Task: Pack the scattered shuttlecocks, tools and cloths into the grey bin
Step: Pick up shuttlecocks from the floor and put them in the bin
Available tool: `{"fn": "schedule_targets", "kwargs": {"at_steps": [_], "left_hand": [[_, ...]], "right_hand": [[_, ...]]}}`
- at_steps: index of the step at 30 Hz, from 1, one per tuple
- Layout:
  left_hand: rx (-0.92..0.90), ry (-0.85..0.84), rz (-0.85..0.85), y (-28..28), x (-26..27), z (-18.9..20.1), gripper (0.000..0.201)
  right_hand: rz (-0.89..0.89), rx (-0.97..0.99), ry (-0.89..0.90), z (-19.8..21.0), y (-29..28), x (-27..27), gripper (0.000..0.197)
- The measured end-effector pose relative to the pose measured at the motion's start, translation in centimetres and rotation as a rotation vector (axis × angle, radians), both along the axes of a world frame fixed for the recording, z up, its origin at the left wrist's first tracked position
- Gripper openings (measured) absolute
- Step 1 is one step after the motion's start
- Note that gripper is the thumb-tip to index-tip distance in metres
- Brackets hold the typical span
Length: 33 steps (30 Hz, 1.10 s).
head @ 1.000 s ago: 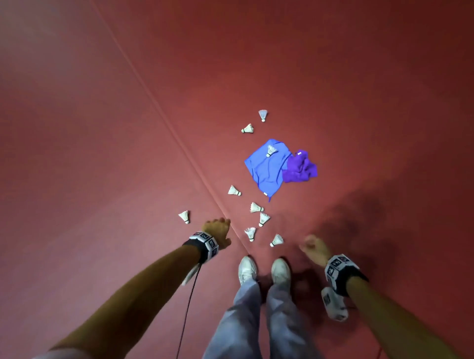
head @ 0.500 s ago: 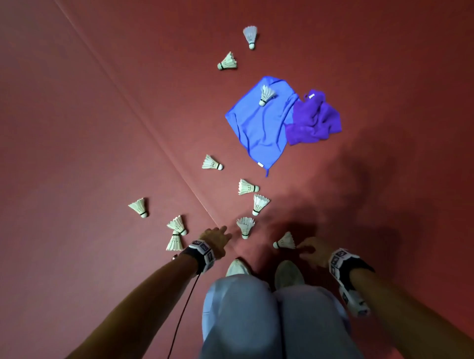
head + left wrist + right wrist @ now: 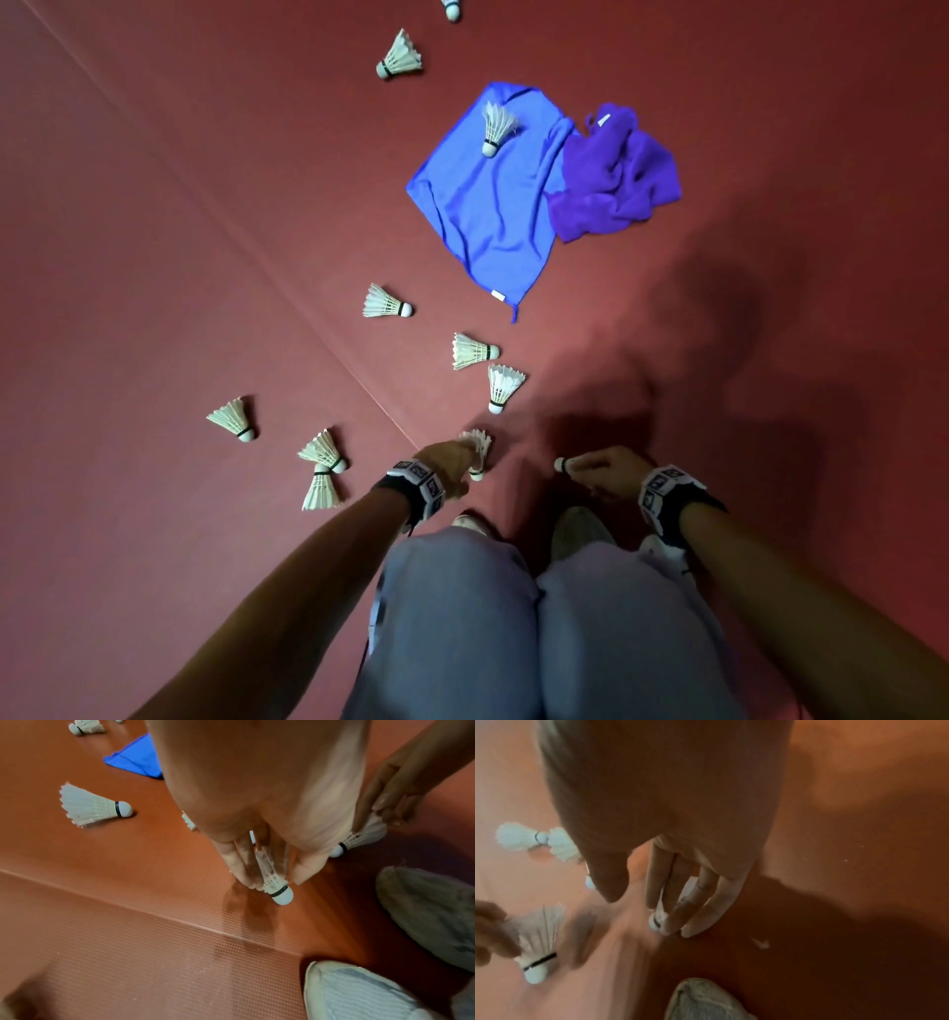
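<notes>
Several white feather shuttlecocks lie scattered on the red floor. My left hand (image 3: 454,457) pinches one shuttlecock (image 3: 276,884) by its feathers, cork down near the floor. My right hand (image 3: 603,470) grips another shuttlecock (image 3: 657,918), whose cork (image 3: 560,465) pokes out to the left. Loose shuttlecocks (image 3: 471,351) (image 3: 503,386) lie just ahead of the hands. A blue cloth (image 3: 493,216) lies flat farther on, with a shuttlecock (image 3: 495,126) on top. A crumpled purple cloth (image 3: 616,174) overlaps its right edge. No grey bin or tools are in view.
My knees (image 3: 539,616) and white shoes (image 3: 359,992) are directly below the hands. A floor seam (image 3: 257,257) runs diagonally from upper left. More shuttlecocks lie at left (image 3: 233,419) (image 3: 323,465) (image 3: 385,303) and beyond the cloths (image 3: 400,56).
The view has dropped much closer to the floor. Both hands have come down onto the two nearest shuttlecocks and taken hold of them.
</notes>
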<state>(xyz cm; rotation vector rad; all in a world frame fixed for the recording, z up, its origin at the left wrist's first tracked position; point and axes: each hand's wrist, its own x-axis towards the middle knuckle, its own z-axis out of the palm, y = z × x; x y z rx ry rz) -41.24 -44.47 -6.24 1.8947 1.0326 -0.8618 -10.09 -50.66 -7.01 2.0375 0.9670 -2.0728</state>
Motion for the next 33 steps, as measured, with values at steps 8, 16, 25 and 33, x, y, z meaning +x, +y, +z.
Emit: {"fn": "schedule_targets", "kwargs": {"at_steps": [8, 16, 25, 33], "left_hand": [[0.176, -0.004, 0.055, 0.6, 1.4, 16.9, 0.023], [0.303, -0.044, 0.251, 5.6, 6.7, 41.3, 0.043], [0.502, -0.451, 0.408, 9.7, 13.6, 65.4, 0.066], [0.580, -0.846, 0.285, 6.5, 16.4, 79.7, 0.021]], "right_hand": [[-0.338, 0.191, -0.103, 15.9, 0.8, 2.2, 0.006], [-0.799, 0.365, -0.102, 41.0, 5.4, 4.4, 0.020], [-1.312, 0.530, 0.132, 68.7, 8.0, 5.5, 0.046], [-1.550, 0.812, -0.091, 82.7, -0.5, 4.1, 0.019]]}}
